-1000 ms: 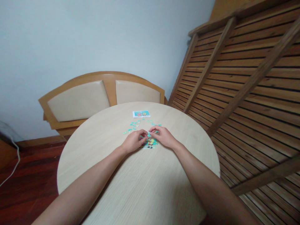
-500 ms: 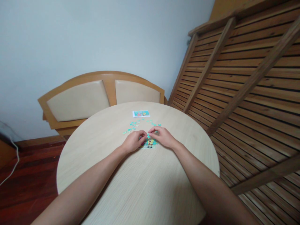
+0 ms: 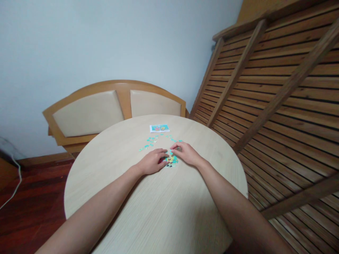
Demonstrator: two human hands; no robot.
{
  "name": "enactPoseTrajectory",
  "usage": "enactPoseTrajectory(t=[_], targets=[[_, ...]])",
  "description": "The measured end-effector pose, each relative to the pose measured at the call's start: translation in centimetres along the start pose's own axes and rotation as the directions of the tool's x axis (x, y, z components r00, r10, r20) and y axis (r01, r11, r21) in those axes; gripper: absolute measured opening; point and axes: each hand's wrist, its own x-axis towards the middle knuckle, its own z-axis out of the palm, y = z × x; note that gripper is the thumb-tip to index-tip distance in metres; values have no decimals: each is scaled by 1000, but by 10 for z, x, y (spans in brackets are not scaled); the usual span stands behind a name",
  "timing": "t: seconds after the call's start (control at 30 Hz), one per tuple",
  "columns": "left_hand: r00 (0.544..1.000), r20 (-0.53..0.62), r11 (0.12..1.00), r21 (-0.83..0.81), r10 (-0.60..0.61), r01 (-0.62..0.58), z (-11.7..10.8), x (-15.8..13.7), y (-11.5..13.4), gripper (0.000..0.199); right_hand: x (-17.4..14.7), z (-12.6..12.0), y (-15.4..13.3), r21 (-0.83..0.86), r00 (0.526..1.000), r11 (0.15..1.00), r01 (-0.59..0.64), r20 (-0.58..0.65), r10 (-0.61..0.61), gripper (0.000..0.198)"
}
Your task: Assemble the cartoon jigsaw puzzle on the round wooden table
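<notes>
A partly assembled jigsaw puzzle [image 3: 171, 161] with a yellow cartoon figure lies flat on the round table. My left hand [image 3: 153, 161] rests over its left side, fingers apart and touching it, and covers that part. At the puzzle's upper edge my right hand [image 3: 185, 153] pinches a small turquoise puzzle piece [image 3: 171, 152] between thumb and fingertips. Loose turquoise pieces [image 3: 150, 139] are scattered in an arc beyond both hands. Farther back lies a picture card [image 3: 160, 128] showing a pink and a yellow figure on turquoise.
The pale round table [image 3: 159, 211] fills the middle of the view. Behind it stands a wooden headboard [image 3: 123, 95] with cream panels against the wall. A slatted wooden frame [image 3: 265, 98] leans along the right side. A white cable [image 3: 19, 176] hangs at the left.
My left hand has opened its pinch and spread its fingers on the puzzle. My right hand, with the piece, has shifted slightly to the right.
</notes>
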Motion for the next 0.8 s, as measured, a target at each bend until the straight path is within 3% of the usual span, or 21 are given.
enactPoseTrajectory(t=[0.8], targets=[[999,32,999,28,-35,35,1,-2,-1,35,-3,1,11,-44,997,998,-49,62,51,11]])
